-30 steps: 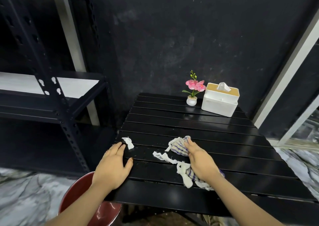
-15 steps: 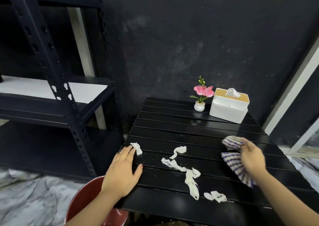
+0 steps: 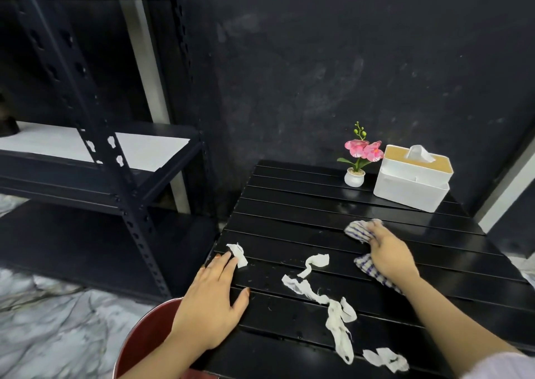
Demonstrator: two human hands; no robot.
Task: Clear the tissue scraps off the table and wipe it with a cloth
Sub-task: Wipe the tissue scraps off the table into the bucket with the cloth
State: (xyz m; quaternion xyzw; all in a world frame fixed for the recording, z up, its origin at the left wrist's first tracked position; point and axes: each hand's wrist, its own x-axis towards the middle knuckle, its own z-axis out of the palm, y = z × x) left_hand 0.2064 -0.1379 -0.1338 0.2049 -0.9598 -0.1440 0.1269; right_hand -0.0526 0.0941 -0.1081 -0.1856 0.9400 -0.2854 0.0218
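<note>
Several white tissue scraps lie on the black slatted table [image 3: 304,213]: a long twisted strip [image 3: 333,306] in the middle, a small piece [image 3: 386,358] near the front edge, and one scrap [image 3: 238,255] at the left edge. My left hand [image 3: 211,306] rests flat on the table's left side, fingertips touching that scrap. My right hand [image 3: 390,254] presses a blue-and-white checked cloth [image 3: 360,231] against the table on the right, fingers closed over it.
A white tissue box [image 3: 411,187] and a small potted pink flower [image 3: 357,158] stand at the table's back right. A red bin [image 3: 144,341] sits on the floor below the table's left front corner. A black metal shelf rack [image 3: 110,158] stands to the left.
My right hand swept the cloth from the middle of the table to the right, leaving the tissue strips uncovered, then came back slightly left. My left hand stayed flat on the table.
</note>
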